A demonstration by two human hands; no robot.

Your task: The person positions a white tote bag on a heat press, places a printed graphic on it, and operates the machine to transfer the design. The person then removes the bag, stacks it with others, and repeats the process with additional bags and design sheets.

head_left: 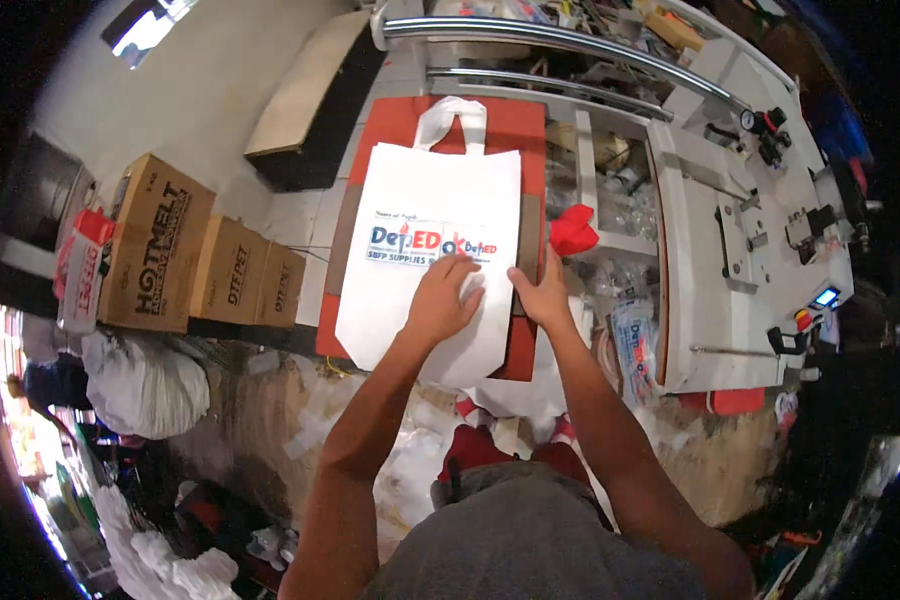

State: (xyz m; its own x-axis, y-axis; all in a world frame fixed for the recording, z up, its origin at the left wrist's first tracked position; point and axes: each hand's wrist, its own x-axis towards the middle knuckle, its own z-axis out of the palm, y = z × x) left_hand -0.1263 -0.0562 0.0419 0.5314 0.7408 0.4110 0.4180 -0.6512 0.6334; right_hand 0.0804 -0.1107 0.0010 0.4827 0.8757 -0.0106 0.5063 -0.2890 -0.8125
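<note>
the left hand rests in my view over the lower half of a white bag, open and loosely curved, thumb apart from the fingers, which overlap the bottom edge of the red and blue print. the right hand sits at the bag's right edge, thumb and index finger spread; its index finger reaches up to a red piece, and i can't tell from here whether the hand grips it.

i have the bag lying flat, its handles looped at the far end. under it i make out a grey-brown layer and a larger red board that shows past it on several sides.

to my left, a white bundle lies below a row of brown cardboard boxes, with a red-topped container beside them. to my right stands a white machine with a small lit screen.

farther out i see a long black-sided box, a chrome bar crossing beyond the red board, and a pale wall.
</note>
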